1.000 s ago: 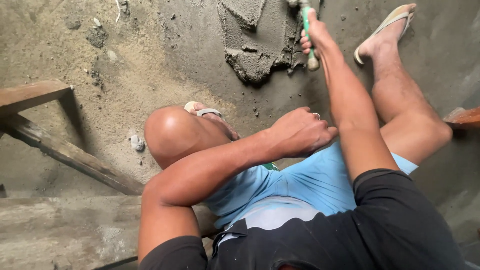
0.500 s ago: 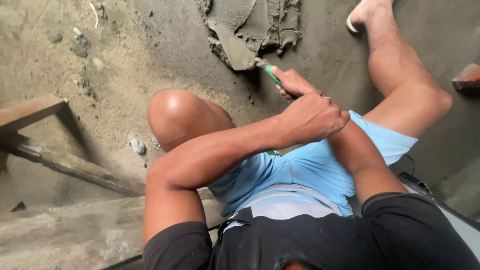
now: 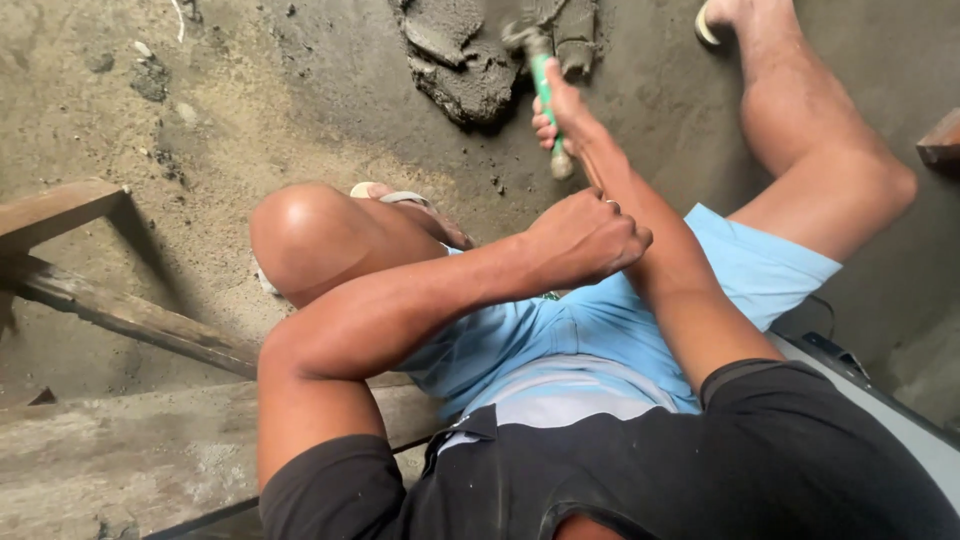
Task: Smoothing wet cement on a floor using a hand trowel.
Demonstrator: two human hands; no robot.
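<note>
From my remote feed, left to right: wooden beams (image 3: pixel 110 300) lie on the dirt floor (image 3: pixel 250 110) at the left edge. The bent left knee (image 3: pixel 300 235) rises mid-frame, a sandal (image 3: pixel 400 198) just behind it. My left hand (image 3: pixel 585 238) is curled into a loose fist, its grip closed on nothing I can see, resting against the right forearm. Just above it, my right hand (image 3: pixel 562 115) has its grip clamped on the green handle of a hammer (image 3: pixel 540 75) — the head sits at the edge of a cement lump (image 3: pixel 470 60) on the floor. The right leg (image 3: pixel 810 130) stretches up the far side — another beam end (image 3: pixel 940 145) shows at the right edge.
</note>
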